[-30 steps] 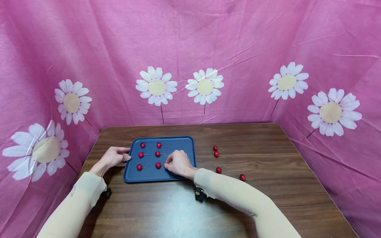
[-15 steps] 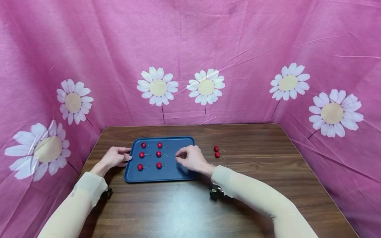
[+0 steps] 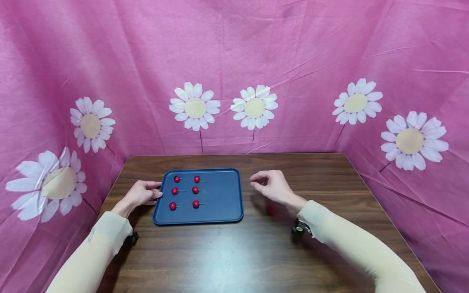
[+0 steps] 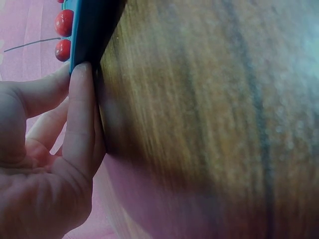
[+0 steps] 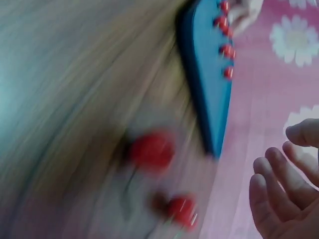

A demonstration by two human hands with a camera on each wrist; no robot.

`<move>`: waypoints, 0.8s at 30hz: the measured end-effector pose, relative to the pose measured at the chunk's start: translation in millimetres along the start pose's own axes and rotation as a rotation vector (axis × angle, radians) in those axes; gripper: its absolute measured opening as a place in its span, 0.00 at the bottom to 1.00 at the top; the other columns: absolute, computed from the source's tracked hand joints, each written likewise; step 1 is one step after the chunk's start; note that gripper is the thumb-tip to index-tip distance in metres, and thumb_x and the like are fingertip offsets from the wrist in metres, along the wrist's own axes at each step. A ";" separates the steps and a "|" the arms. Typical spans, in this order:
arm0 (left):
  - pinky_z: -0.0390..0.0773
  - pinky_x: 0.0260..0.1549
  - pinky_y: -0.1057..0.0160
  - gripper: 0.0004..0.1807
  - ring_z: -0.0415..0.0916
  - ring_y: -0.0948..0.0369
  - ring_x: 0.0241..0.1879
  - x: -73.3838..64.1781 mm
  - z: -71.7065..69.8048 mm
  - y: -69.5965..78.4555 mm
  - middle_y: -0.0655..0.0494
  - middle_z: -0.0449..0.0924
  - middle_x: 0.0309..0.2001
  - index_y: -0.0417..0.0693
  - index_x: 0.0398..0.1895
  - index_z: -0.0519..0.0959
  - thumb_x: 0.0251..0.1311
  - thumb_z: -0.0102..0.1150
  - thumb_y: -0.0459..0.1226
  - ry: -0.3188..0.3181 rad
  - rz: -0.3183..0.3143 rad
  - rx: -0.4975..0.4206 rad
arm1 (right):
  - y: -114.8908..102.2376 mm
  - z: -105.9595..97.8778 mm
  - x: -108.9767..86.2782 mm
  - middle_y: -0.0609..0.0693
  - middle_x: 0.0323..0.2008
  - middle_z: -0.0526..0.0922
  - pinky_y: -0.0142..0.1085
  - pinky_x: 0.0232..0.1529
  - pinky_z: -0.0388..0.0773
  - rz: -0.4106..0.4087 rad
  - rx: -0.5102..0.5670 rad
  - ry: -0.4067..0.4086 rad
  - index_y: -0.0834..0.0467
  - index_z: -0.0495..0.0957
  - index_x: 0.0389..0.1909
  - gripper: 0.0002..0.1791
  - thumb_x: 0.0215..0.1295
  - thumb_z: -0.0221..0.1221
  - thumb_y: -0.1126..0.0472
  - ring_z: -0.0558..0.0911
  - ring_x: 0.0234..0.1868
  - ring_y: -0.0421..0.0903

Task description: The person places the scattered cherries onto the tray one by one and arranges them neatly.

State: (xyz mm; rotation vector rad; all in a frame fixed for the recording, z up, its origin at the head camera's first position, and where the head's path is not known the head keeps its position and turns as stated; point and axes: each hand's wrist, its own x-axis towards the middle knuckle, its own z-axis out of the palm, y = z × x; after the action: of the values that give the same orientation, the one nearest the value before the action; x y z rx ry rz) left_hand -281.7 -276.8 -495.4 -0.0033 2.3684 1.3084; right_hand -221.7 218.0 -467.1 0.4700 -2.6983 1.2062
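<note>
My left hand grips the left rim of a blue tray, thumb and fingers at its edge; the left wrist view shows the fingertips right against the tray's side. Several red cherries with thin stems lie on the tray in two columns, one of them a front cherry. To the right of the tray, my right hand hovers over the table with fingers loosely bent and nothing in them. Close by, two blurred cherries show in the right wrist view, a nearer cherry and a smaller-looking cherry.
A wooden table carries everything. Pink cloth printed with white daisies hangs around its back and sides. In the head view, a red cherry peeks out below my right hand, which covers other table cherries.
My right hand has drawn back from the front cherry on the tray, leaving it there, and moved right past the tray's edge over the table. The left hand keeps its place.
</note>
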 end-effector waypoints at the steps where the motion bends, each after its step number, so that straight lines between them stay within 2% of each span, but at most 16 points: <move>1: 0.96 0.49 0.54 0.35 0.86 0.65 0.43 0.1 -0.1 0.5 0.56 0.90 0.39 0.31 0.83 0.69 0.77 0.67 0.31 0.000 0.002 0.003 | 8.2 -5.1 -1.8 0.51 0.37 0.97 0.28 0.39 0.88 0.005 0.000 0.017 0.57 0.95 0.46 0.07 0.69 0.74 0.64 0.90 0.34 0.37; 6: 0.96 0.49 0.54 0.35 0.86 0.65 0.42 0.2 -1.3 2.0 0.53 0.92 0.41 0.31 0.83 0.69 0.76 0.68 0.31 0.006 0.002 0.011 | 47.7 -27.1 -11.6 0.54 0.39 0.97 0.25 0.36 0.86 0.080 -0.024 0.067 0.60 0.94 0.48 0.09 0.69 0.75 0.64 0.91 0.34 0.38; 12: 0.97 0.48 0.55 0.35 0.86 0.66 0.41 0.5 -1.2 -0.1 0.56 0.91 0.39 0.30 0.82 0.69 0.76 0.68 0.31 0.001 -0.001 -0.005 | 80.2 -40.7 -20.1 0.53 0.38 0.96 0.26 0.39 0.84 0.121 -0.125 0.035 0.60 0.94 0.49 0.11 0.69 0.75 0.62 0.90 0.35 0.38; 18: 0.97 0.47 0.55 0.35 0.85 0.66 0.41 1.8 -0.5 -1.1 0.54 0.90 0.39 0.30 0.82 0.69 0.76 0.68 0.31 -0.002 0.008 -0.005 | 96.9 -41.5 -21.5 0.49 0.32 0.94 0.25 0.36 0.80 0.126 -0.139 -0.011 0.59 0.94 0.44 0.07 0.67 0.76 0.63 0.84 0.31 0.31; 24: 0.96 0.48 0.54 0.35 0.86 0.65 0.41 2.5 0.2 -2.6 0.51 0.91 0.41 0.30 0.82 0.69 0.77 0.68 0.31 -0.002 0.003 0.002 | 105.7 -35.5 -16.3 0.47 0.30 0.93 0.28 0.38 0.80 0.106 -0.197 -0.036 0.57 0.95 0.41 0.05 0.65 0.77 0.63 0.84 0.32 0.33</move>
State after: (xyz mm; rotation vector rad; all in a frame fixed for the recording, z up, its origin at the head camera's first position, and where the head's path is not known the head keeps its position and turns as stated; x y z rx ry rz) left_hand -283.3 -277.6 -498.5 0.0016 2.3684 1.3072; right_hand -242.2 314.5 -521.6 0.3279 -2.8673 0.9494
